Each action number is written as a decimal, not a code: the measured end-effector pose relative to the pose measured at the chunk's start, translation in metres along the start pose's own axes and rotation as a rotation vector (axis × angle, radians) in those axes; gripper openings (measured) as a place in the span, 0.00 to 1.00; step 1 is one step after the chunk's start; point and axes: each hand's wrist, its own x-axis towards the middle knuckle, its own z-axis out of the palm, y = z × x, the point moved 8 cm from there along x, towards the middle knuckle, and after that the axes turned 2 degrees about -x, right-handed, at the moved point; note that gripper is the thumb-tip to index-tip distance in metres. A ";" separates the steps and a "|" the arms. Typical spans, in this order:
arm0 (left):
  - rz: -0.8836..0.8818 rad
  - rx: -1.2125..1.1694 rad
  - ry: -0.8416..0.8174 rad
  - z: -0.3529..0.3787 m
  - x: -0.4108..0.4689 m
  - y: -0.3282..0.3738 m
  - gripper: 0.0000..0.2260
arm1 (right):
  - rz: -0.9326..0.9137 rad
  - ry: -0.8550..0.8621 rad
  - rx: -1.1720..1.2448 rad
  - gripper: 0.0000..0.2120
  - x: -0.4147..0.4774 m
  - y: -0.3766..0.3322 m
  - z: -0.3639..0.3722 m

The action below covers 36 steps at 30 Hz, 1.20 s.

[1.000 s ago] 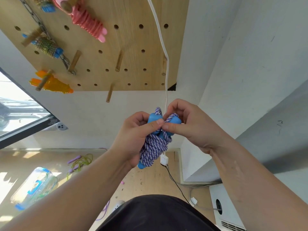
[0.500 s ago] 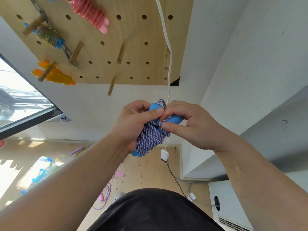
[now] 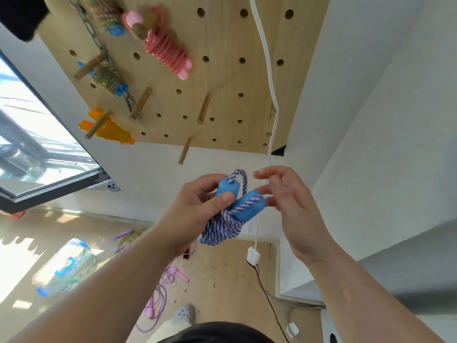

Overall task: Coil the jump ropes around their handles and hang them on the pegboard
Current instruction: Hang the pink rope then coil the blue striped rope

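My left hand [image 3: 197,206] grips a blue-handled jump rope [image 3: 231,211], its purple-and-white cord coiled around the two handles, with a small loop sticking up at the top. Just to its right, my right hand [image 3: 289,201] hovers with fingers spread, fingertips near the right handle and holding nothing. Above hangs the wooden pegboard [image 3: 222,70] with several wooden pegs. A pink coiled rope [image 3: 165,50], an orange one [image 3: 108,128] and a green beaded one with blue handles [image 3: 108,80] hang on it. One bare peg [image 3: 185,149] juts out right above my hands.
A white cable [image 3: 269,82] hangs down the pegboard's right side to a plug [image 3: 253,256]. On the floor lie a pink rope [image 3: 160,288], a yellow-green rope with purple handles [image 3: 125,240] and a clear plastic box [image 3: 64,268]. A window [image 3: 32,144] is at left.
My right hand has let go of the rope bundle and opened, drawing slightly right. The left hand keeps hold of it, and the view has tilted up toward the pegboard.
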 end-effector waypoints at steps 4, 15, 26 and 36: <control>0.051 0.021 -0.032 -0.023 0.002 0.010 0.13 | 0.114 -0.177 -0.023 0.11 0.028 -0.006 0.039; 0.019 -0.003 0.068 -0.134 0.044 0.053 0.16 | -0.104 -0.042 -0.321 0.08 0.092 -0.050 0.128; 0.229 0.450 -0.035 -0.174 0.080 0.133 0.06 | -0.438 0.241 -0.571 0.08 0.117 -0.120 0.176; 0.381 0.225 -0.141 -0.190 0.074 0.233 0.10 | -0.827 0.409 -0.964 0.07 0.126 -0.236 0.222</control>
